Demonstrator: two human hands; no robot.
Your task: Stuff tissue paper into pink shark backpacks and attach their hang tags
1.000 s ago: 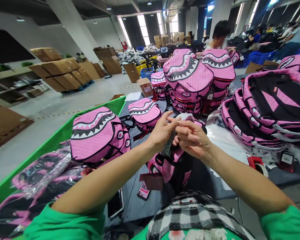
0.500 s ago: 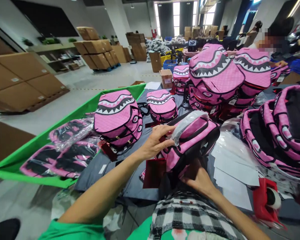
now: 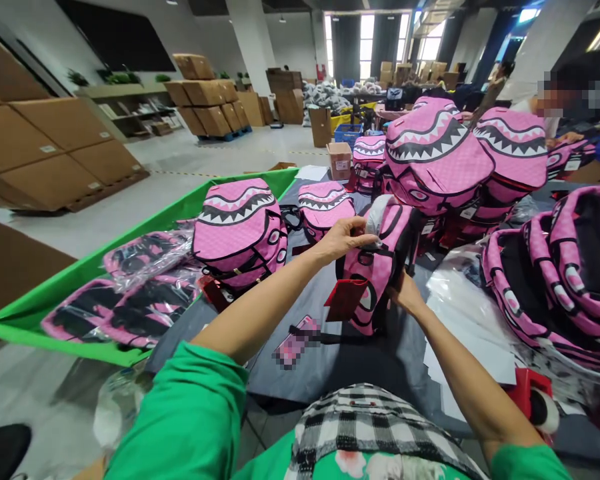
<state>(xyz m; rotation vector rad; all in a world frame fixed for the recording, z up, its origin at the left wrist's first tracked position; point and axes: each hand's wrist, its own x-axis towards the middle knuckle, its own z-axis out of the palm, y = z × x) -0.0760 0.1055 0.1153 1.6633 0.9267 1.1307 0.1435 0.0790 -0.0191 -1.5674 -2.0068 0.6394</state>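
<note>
A pink and black backpack stands tilted on the grey-covered table in front of me, side pocket facing me. My left hand pinches its upper edge, where clear plastic wrap covers the top. Low on the other side, my right hand grips the backpack's back; its fingertips are partly hidden behind it. A dark red tag hangs off the bag's front. Just beyond my left hand stands a small pink backpack with a shark-teeth print, and a larger one is to its left.
Bagged backpacks lie in a green-sided bin at the left. Stacked backpacks, white sheets and a red tape dispenser are at the right. A pink phone-like object lies near the front. Another person works at the far right.
Both hands have moved the backpack away from my body and turned it more upright. The pink phone-like object now shows in full, and the red tag has swung up.
</note>
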